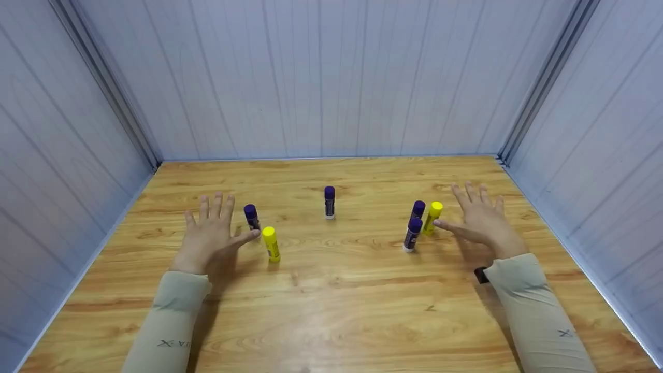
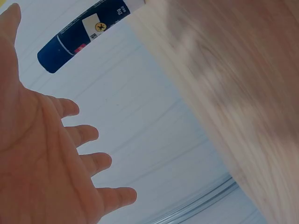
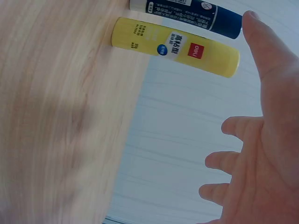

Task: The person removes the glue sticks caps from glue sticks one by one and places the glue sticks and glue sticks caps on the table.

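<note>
My left hand (image 1: pixel 208 239) is spread with straight fingers and holds nothing. Just right of it stand a dark purple glue stick (image 1: pixel 252 217) and, a little nearer, a yellow glue stick (image 1: pixel 271 244). My right hand (image 1: pixel 483 221) is likewise spread and holds nothing, its thumb pointing at another yellow glue stick (image 1: pixel 434 216). Left of that one, two dark purple glue sticks stand close together, the front one (image 1: pixel 412 235) partly covering the rear one (image 1: pixel 418 208). One more dark glue stick (image 1: pixel 329 202) stands upright by itself between the hands, farther back.
The wood-grain table (image 1: pixel 331 311) is enclosed by a pale panelled back wall (image 1: pixel 331 77) and side walls, the left one (image 1: pixel 62 155) and the right one (image 1: pixel 606 155). Metal posts mark the back corners. A small black object (image 1: pixel 481 275) shows at the right cuff.
</note>
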The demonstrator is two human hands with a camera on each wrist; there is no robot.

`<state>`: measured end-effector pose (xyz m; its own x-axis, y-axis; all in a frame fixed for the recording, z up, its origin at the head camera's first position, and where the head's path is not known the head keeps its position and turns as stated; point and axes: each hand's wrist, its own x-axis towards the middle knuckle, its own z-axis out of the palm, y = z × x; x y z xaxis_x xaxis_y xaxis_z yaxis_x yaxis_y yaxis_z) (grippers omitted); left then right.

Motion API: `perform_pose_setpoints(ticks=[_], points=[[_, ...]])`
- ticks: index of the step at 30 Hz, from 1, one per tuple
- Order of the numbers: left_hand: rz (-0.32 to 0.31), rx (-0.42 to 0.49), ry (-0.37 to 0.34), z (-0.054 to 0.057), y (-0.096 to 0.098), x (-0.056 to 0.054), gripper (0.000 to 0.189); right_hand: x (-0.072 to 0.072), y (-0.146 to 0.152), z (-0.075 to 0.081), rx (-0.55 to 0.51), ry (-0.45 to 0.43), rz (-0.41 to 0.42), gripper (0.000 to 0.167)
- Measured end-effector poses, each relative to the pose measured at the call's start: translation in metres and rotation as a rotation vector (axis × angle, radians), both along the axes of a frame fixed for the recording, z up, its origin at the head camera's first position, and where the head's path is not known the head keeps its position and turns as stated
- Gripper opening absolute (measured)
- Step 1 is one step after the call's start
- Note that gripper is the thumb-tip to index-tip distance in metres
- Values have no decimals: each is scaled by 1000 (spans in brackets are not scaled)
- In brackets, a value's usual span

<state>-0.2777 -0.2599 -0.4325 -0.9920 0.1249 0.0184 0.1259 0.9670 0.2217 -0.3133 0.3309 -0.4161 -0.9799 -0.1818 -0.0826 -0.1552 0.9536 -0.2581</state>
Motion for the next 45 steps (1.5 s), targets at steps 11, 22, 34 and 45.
perform_pose_setpoints(ticks=[11,22,34,45], points=[[-31,-35,36,18,3,-3,114,4,-4,30,37,53,21,119],[-117,-23,129,31,12,-1,96,4,-21,43,47,130,87,112],[-253,161,270,28,23,5,76,8,-41,39,-13,226,206,100],[-288,297,233,26,32,13,66,15,-57,42,-117,283,260,80]])
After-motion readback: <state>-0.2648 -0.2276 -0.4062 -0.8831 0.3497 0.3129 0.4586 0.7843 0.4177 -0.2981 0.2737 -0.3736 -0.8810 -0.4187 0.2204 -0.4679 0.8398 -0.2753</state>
